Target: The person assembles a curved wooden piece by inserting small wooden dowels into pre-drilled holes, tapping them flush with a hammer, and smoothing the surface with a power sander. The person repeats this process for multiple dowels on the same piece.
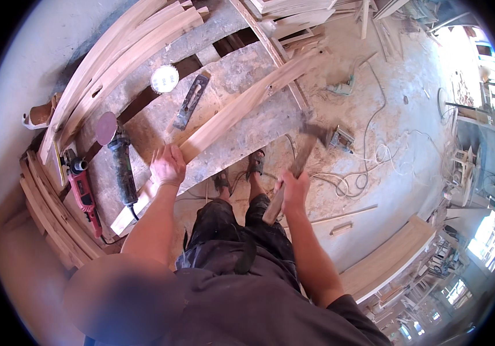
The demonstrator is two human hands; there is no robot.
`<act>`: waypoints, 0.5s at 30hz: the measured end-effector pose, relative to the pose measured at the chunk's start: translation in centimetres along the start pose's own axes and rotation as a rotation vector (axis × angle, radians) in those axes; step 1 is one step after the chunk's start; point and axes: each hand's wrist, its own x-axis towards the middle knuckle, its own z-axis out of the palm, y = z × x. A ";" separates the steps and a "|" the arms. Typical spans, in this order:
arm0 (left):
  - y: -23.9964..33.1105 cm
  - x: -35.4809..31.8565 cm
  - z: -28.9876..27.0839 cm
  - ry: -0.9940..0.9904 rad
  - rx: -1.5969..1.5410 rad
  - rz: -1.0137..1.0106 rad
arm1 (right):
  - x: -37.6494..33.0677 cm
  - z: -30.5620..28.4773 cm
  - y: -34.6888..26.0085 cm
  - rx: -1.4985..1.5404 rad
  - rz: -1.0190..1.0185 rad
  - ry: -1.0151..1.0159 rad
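Note:
A long pale wooden board (241, 106) lies slantwise along the near edge of the workbench (224, 72). My left hand (168, 165) is closed over this board near its lower left end. A thin pale sliver (172, 123) shows just beyond those fingers; I cannot tell what it is. In my right hand (294, 187) is a hammer (303, 157), gripped around its wooden handle. Its dark head is smeared by motion and hangs past the bench edge, apart from the board. Beyond my left hand lies a dark, long tool (191, 102), perhaps a hand plane.
Left of my left hand lie a dark grinder (123, 167) with a round sanding disc and a red power tool (81, 187). A white toothed disc (165, 78) and curved timbers (126, 63) lie farther back. Cables (368, 155) loop over the floor right of the bench.

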 end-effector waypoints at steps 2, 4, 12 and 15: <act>1.0 0.3 -0.7 -0.018 -0.025 -0.005 | -2.4 -2.2 2.3 0.149 0.182 0.047; 1.6 0.4 -1.4 -0.025 -0.055 -0.024 | -3.1 -5.2 5.4 0.253 0.399 0.087; 0.3 -3.2 -5.4 0.321 -0.260 0.010 | -2.1 -18.5 13.2 0.355 0.383 -0.400; 0.8 -8.2 -8.9 0.344 -0.219 -0.027 | 2.9 -23.4 10.6 0.349 0.146 -0.466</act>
